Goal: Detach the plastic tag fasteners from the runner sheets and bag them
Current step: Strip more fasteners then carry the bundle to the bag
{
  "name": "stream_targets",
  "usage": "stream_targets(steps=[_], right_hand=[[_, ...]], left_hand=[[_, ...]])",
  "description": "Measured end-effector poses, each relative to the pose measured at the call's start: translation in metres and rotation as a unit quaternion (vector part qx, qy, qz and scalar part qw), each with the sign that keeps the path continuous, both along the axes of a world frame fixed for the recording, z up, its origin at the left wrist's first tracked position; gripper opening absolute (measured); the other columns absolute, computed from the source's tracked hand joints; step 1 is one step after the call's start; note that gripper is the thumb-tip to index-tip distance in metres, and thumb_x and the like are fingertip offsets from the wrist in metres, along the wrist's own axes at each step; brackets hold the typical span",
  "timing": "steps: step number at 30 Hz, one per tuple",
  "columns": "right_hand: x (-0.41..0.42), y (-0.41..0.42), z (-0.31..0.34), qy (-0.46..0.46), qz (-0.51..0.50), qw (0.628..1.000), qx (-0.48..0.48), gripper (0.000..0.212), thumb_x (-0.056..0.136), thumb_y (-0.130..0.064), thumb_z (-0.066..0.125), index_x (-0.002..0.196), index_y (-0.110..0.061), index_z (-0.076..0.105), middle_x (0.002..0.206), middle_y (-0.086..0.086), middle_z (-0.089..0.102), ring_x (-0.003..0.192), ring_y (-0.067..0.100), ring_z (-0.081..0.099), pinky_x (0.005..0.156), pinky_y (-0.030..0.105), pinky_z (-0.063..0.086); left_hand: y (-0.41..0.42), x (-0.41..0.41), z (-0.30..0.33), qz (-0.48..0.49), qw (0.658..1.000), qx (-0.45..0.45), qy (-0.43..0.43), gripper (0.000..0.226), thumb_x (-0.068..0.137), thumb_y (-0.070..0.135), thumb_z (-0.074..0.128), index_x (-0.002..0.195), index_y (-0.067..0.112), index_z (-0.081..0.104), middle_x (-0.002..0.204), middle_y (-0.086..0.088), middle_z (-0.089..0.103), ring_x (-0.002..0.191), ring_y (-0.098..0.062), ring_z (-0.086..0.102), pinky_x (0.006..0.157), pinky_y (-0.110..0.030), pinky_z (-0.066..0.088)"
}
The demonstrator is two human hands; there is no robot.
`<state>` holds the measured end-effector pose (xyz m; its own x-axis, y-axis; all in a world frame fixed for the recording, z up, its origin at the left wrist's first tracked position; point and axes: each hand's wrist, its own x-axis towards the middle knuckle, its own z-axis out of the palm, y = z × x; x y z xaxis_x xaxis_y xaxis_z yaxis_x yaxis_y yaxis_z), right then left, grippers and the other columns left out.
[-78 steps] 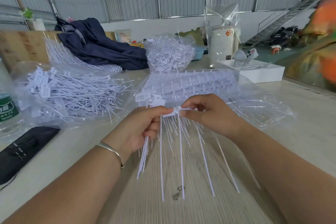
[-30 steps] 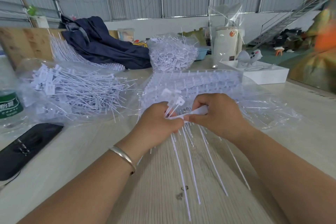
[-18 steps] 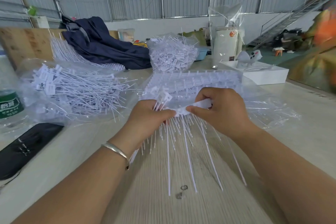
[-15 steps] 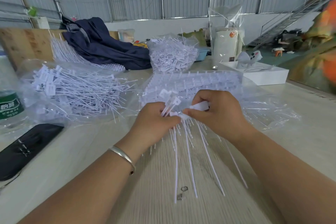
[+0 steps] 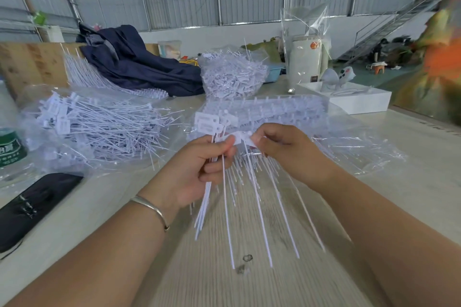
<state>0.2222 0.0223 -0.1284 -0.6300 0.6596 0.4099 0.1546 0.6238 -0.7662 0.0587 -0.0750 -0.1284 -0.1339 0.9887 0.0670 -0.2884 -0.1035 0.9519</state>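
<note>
My left hand [image 5: 199,172] grips a small bundle of detached white tag fasteners [image 5: 208,124], flat heads up and thin tails hanging below the palm. My right hand [image 5: 287,152] pinches the white runner sheet [image 5: 243,137], whose remaining fasteners fan down toward me over the table. The thumb and forefinger of my left hand pinch the fastener at the runner's left end. Behind my hands lies a stack of full runner sheets [image 5: 282,107] on clear plastic. A clear bag of loose fasteners [image 5: 99,124] lies at the left.
A second heap of fasteners [image 5: 232,75] sits in a bag behind, next to dark blue cloth [image 5: 139,67]. A black pouch [image 5: 35,204] and a green-labelled bottle [image 5: 10,142] are at the left. A white tray [image 5: 359,99] stands at the right. Two small scraps [image 5: 245,263] lie on the wooden table.
My left hand has rolled palm-up and the bundle's heads now stand higher above it. My right hand still pinches the runner in about the same place.
</note>
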Motion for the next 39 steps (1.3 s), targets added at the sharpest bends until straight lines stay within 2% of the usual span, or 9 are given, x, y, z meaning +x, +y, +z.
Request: stream_targets(steps=[8,11,14,17,27,29,33,36,39], right_hand=[[-0.001,-0.001,0.000,0.093,0.082,0.990,-0.072,0.011,0.092,-0.016,0.063,0.086,-0.012,0.070,0.066,0.010,0.052,0.064,0.018,0.045,0.065,0.025,0.038],[0.001,0.002,-0.001,0.116,0.091,0.986,-0.084,0.009,0.088,-0.017,0.069,0.093,-0.019,0.077,0.064,0.018,0.043,0.065,0.026,0.038,0.066,0.033,0.032],[0.003,0.005,-0.001,0.100,0.093,0.986,-0.091,0.012,0.086,-0.013,0.071,0.095,-0.013,0.077,0.058,0.001,0.056,0.058,0.012,0.044,0.060,0.020,0.037],[0.005,0.005,0.002,0.090,0.096,0.984,-0.121,0.013,0.083,-0.009,0.073,0.094,-0.010,0.078,0.080,0.014,0.070,0.067,0.013,0.053,0.065,0.018,0.043],[0.012,0.006,0.010,0.009,0.105,0.986,-0.128,0.008,0.073,-0.004,0.072,0.075,-0.008,0.079,0.054,0.010,0.042,0.049,0.010,0.033,0.048,0.015,0.030],[0.012,0.005,0.009,-0.018,0.104,0.986,-0.129,0.008,0.072,-0.004,0.070,0.070,-0.006,0.077,0.049,0.013,0.040,0.050,0.014,0.034,0.053,0.022,0.032],[0.014,0.008,0.012,0.023,0.083,0.984,-0.155,0.012,0.060,-0.011,0.064,0.060,-0.005,0.074,0.068,0.043,0.045,0.065,0.028,0.038,0.063,0.029,0.032],[0.015,0.017,0.010,0.077,0.057,0.985,-0.146,0.014,0.076,-0.005,0.065,0.067,-0.008,0.075,0.057,0.019,0.042,0.050,0.015,0.038,0.050,0.015,0.034],[0.010,0.016,0.003,0.080,0.014,0.989,-0.126,0.015,0.084,0.001,0.055,0.075,0.006,0.066,0.060,0.011,0.043,0.051,0.011,0.037,0.053,0.019,0.032]], left_hand=[[0.002,-0.005,-0.001,-0.035,0.999,-0.020,-0.037,0.022,0.080,0.017,0.064,0.059,0.018,0.059,0.057,0.005,0.041,0.037,-0.002,0.026,0.032,-0.014,0.012],[0.002,-0.006,-0.001,0.024,0.999,-0.035,0.017,0.015,0.077,0.018,0.063,0.065,0.017,0.054,0.051,0.006,0.038,0.037,-0.003,0.023,0.034,-0.016,0.011],[0.002,-0.009,-0.002,0.056,0.992,-0.047,0.106,0.025,0.080,0.016,0.064,0.062,0.016,0.046,0.049,0.005,0.034,0.039,-0.007,0.021,0.039,-0.020,0.012],[0.001,-0.010,-0.002,0.054,0.984,-0.057,0.158,0.035,0.082,0.019,0.064,0.057,0.015,0.041,0.049,0.001,0.026,0.040,-0.010,0.019,0.039,-0.020,0.015],[0.005,-0.012,0.000,-0.026,0.979,-0.104,0.174,0.048,0.063,0.006,0.072,0.043,0.027,0.034,0.043,0.009,0.021,0.034,-0.005,0.015,0.033,-0.015,0.015],[0.007,-0.009,-0.003,0.034,0.955,-0.126,0.265,0.049,0.067,0.005,0.073,0.049,0.023,0.032,0.044,0.006,0.025,0.035,-0.008,0.019,0.037,-0.015,0.017],[0.005,-0.019,-0.005,0.245,0.830,-0.111,0.488,0.028,0.070,0.016,0.072,0.065,0.015,0.044,0.058,-0.002,0.032,0.047,-0.015,0.028,0.052,-0.026,0.021],[0.003,-0.026,0.001,0.228,0.920,-0.088,0.306,0.049,0.072,0.020,0.078,0.079,0.025,0.029,0.056,0.001,0.036,0.042,-0.011,0.030,0.047,-0.022,0.021],[0.003,-0.017,0.001,0.102,0.973,-0.081,0.190,0.036,0.077,0.007,0.077,0.074,0.019,0.042,0.055,0.005,0.039,0.044,-0.008,0.028,0.041,-0.018,0.021]])
